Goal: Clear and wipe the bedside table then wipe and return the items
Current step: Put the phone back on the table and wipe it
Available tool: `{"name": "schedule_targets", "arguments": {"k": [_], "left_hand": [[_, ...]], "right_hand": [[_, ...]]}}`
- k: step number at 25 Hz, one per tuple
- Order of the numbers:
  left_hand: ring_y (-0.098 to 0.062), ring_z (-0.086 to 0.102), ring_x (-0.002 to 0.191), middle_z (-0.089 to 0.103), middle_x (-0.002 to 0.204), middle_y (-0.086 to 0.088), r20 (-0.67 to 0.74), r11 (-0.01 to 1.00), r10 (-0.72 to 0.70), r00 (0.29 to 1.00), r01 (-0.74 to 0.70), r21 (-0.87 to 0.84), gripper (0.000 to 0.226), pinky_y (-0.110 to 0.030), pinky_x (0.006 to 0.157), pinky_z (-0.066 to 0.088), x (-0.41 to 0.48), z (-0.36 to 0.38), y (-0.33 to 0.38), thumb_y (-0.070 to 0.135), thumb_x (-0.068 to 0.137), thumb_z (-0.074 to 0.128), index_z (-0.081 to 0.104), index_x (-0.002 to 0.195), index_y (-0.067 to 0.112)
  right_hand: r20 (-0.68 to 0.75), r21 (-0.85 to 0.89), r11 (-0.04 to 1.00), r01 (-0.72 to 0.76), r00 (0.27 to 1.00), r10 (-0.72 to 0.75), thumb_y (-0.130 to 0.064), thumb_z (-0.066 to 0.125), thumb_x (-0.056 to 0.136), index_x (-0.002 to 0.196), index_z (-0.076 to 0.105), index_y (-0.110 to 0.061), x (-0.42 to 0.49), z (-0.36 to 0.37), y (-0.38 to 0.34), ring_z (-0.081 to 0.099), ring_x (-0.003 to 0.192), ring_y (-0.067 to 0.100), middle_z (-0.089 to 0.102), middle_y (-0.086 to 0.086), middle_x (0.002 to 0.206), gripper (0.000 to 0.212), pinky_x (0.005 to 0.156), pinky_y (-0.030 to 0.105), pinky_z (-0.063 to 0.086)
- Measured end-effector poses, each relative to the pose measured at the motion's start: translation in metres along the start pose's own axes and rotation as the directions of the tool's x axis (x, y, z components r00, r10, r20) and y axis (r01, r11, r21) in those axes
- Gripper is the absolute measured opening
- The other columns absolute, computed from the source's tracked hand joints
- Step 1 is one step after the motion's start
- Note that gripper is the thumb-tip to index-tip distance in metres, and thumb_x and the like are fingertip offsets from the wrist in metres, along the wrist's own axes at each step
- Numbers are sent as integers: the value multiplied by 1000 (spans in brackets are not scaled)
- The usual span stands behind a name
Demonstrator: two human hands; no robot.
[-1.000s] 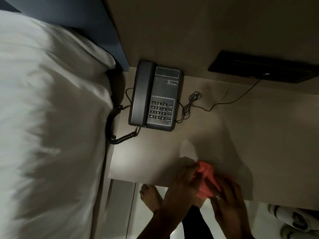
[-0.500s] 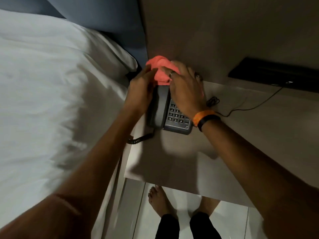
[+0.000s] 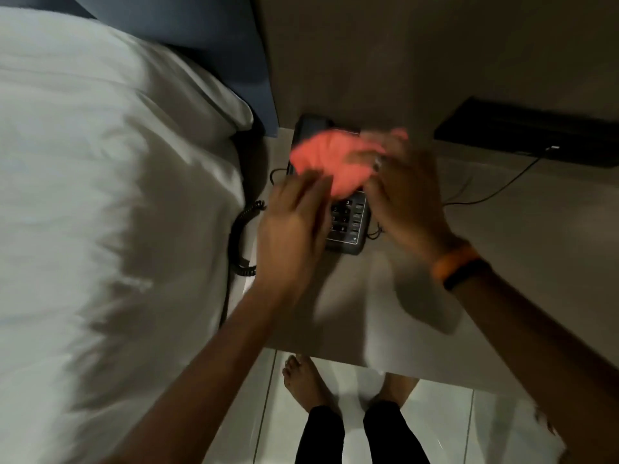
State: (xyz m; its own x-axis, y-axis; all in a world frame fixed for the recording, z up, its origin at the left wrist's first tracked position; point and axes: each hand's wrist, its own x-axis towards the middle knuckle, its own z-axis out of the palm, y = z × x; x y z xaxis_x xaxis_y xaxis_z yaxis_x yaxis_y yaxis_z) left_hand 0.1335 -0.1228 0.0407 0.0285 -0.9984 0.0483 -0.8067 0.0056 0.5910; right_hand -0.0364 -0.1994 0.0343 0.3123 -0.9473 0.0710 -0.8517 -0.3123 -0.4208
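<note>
A dark grey desk telephone (image 3: 350, 226) sits at the back left of the beige bedside table (image 3: 502, 262). A pink cloth (image 3: 330, 159) lies spread over the phone's upper half and is blurred by motion. My right hand (image 3: 402, 192) presses on the cloth's right side, fingers over the phone's top. My left hand (image 3: 291, 226) hovers over the handset side with fingers apart, touching the cloth's lower edge; whether it grips the cloth is unclear. The keypad shows between the two hands.
A white bed (image 3: 100, 212) with a blue headboard (image 3: 201, 35) lies to the left. The coiled handset cord (image 3: 241, 236) hangs at the table's left edge. A thin cable (image 3: 485, 192) runs to a black wall panel (image 3: 529, 132). My bare feet (image 3: 308, 383) stand on tiles below.
The cloth moved from the table's front edge up onto the phone. Since half a second ago it has spread down over the phone, and my left hand has drawn back toward me.
</note>
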Motion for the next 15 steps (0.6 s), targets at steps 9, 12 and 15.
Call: {"name": "schedule_targets", "arguments": {"k": [9, 12, 15], "left_hand": [[-29, 59, 113, 62, 128, -5, 201, 998, -12, 979, 1, 56, 29, -50, 90, 56, -72, 19, -21, 29, 95, 61, 62, 123, 36], [-27, 65, 101, 63, 117, -8, 308, 999, 17, 951, -29, 37, 37, -42, 74, 62, -138, 37, 19, 35, 88, 47, 55, 124, 31], [-26, 59, 112, 65, 121, -11, 286, 995, 100, 953, -96, -28, 42, -38, 85, 60, -163, 70, 59, 27, 85, 56, 61, 126, 16]], "right_hand": [[228, -152, 962, 228, 955, -191, -29, 59, 82, 116, 73, -30, -74, 27, -4, 57, 120, 34, 71, 1, 125, 36, 101, 49, 43], [284, -68, 979, 193, 944, -167, -34, 47, 84, 110, 75, -24, -157, 11, 13, 65, 110, 34, 73, 4, 117, 39, 96, 47, 50], [230, -41, 996, -79, 969, 86, -30, 55, 82, 115, 72, -26, -228, -19, 39, 61, 120, 29, 68, -2, 127, 38, 95, 44, 50]]}}
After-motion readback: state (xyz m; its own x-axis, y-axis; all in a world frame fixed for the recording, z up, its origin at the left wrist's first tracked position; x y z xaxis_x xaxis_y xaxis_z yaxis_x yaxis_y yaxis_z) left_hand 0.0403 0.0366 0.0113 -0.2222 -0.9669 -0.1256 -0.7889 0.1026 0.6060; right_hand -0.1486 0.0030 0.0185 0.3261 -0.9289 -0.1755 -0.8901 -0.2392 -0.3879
